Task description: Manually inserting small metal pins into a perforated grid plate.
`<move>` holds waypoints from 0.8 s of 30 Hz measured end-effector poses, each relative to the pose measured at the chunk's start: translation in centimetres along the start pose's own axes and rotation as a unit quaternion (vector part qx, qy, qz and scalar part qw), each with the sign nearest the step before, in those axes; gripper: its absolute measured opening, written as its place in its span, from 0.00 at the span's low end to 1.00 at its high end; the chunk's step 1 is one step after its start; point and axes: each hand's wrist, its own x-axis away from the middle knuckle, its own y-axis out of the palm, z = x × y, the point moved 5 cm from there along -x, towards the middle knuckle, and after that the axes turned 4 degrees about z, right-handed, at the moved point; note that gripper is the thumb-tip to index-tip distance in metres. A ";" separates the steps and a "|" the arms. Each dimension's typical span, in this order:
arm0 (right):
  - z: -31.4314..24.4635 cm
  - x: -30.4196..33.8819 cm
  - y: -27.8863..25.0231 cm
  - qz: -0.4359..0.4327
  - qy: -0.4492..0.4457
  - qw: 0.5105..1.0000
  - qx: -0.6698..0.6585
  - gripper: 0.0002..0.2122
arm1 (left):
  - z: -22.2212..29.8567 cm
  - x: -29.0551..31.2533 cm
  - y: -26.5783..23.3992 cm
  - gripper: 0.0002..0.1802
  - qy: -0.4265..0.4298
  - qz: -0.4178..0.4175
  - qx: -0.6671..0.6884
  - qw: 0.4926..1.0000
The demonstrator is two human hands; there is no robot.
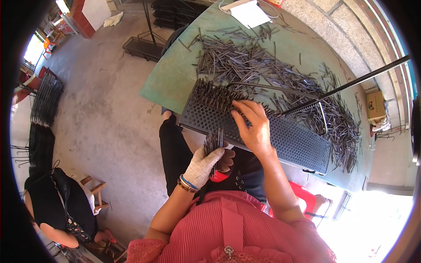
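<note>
My left hand (205, 164), in a pale work glove with dark fingertips, is closed round a bundle of thin dark rods (213, 147). Bare and over the tray, my right hand (253, 125) has its thumb and forefinger near the rods standing there; its fingertips look pinched, but what they hold is too small to make out. The long black perforated tray (289, 142) lies at the table's near edge. Many short rods (215, 97) stand upright in the holes of its far left part, while holes to the right show bare. A thin black handle (272, 90) arches over the tray.
Loose dark rods (245, 59) lie heaped across the green table (169, 81). A black pole (351, 83) slants over its right side. A white face mask (247, 14) lies at the back, a cardboard box (376, 107) at the right. Another person (61, 206) sits at lower left near stacked black racks (46, 98).
</note>
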 end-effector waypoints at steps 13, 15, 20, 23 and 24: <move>0.3 -1.2 1.1 -0.015 -0.062 0.994 0.094 0.06 | -0.9 -0.2 -0.1 0.17 -0.019 0.005 0.002 1.000; 0.3 -1.5 1.6 -0.026 -0.061 0.987 0.145 0.06 | -0.9 -0.4 -0.3 0.17 -0.013 0.011 -0.003 1.000; 0.5 -1.8 2.7 -0.038 -0.052 0.983 0.172 0.06 | -0.6 -0.2 -0.1 0.17 -0.020 0.011 0.001 1.000; 1.0 -1.8 2.8 -0.009 -0.030 0.989 0.142 0.06 | -0.4 -0.2 0.1 0.17 -0.022 0.009 0.006 1.000; 0.9 -1.8 2.8 -0.010 -0.031 0.989 0.142 0.06 | -0.4 -0.3 0.1 0.17 -0.022 0.011 0.011 1.000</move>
